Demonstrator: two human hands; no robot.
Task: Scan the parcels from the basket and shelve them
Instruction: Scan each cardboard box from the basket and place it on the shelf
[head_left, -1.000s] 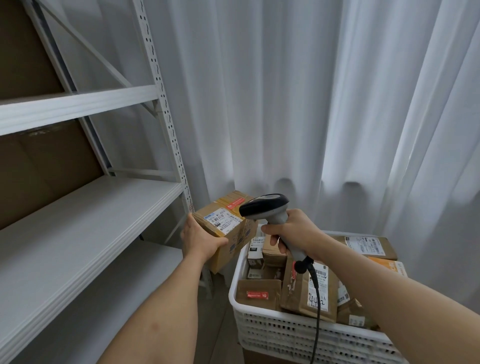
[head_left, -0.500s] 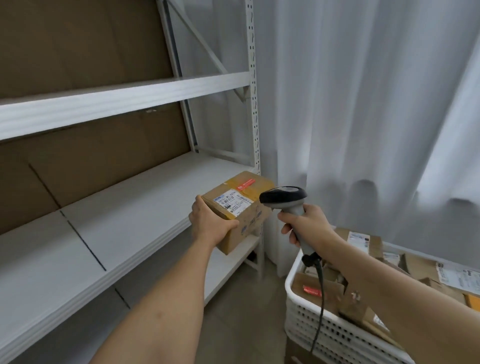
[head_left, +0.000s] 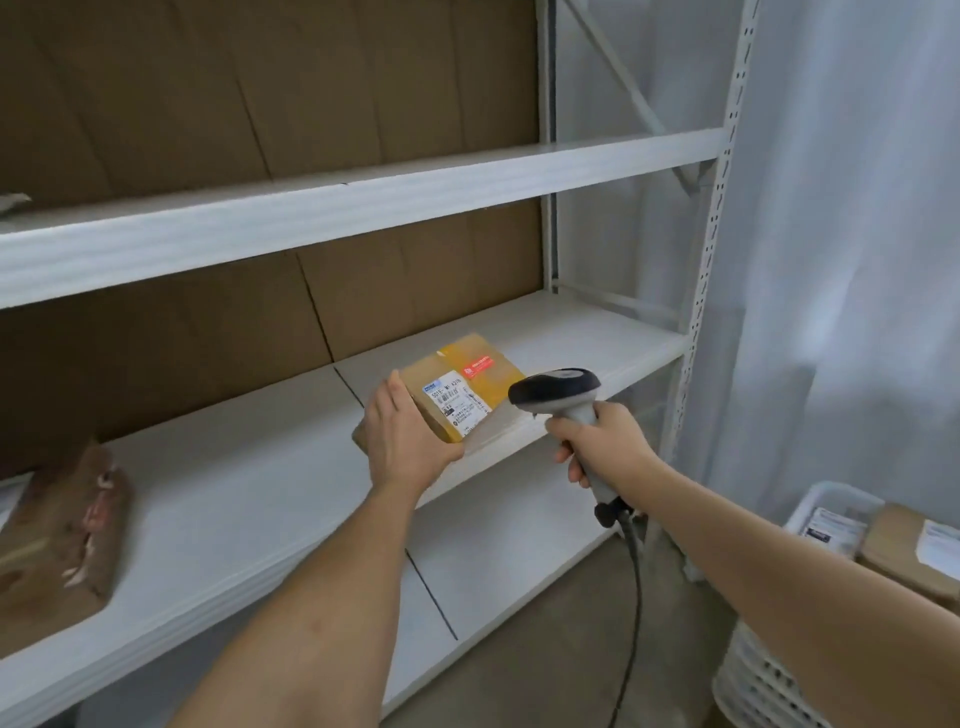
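- Left hand (head_left: 402, 449) gripping the parcel (head_left: 457, 387) by its near left corner, thumb along the near edge, fingers (head_left: 387, 395) curling over the far side.
- Parcel hanging just above the front edge of the middle shelf (head_left: 249, 499), label side up; touching the board or not, impossible to tell.
- Showing a white label (head_left: 457, 400) with a barcode, a red sticker (head_left: 478, 365) beyond it, yellow tape across the top.
- Right hand (head_left: 605, 441) clutching the scanner (head_left: 558, 392) by its grey handle, fingers wrapping tight round it.
- Scanner's dark head sitting just right of the parcel, level with it, facing left.
- Black cable (head_left: 636, 582) dangling from the handle's base towards the floor.
- Both forearms reaching in from the bottom of the view, left one bare and long across the lower shelf.
- Basket (head_left: 763, 675), white and slotted, standing low at the right edge, well apart from the parcel.
- More parcels (head_left: 904, 551) lying inside it, brown card with white labels.
- Further along the middle shelf, far left, another brown package (head_left: 57, 535) lying flat, blurred, pale tears on its skin.
- Upper shelf (head_left: 311, 218) running across above, brown cardboard backing (head_left: 260, 93) behind both levels.
- White curtain (head_left: 857, 260) hanging at the right behind the perforated upright (head_left: 719, 218).
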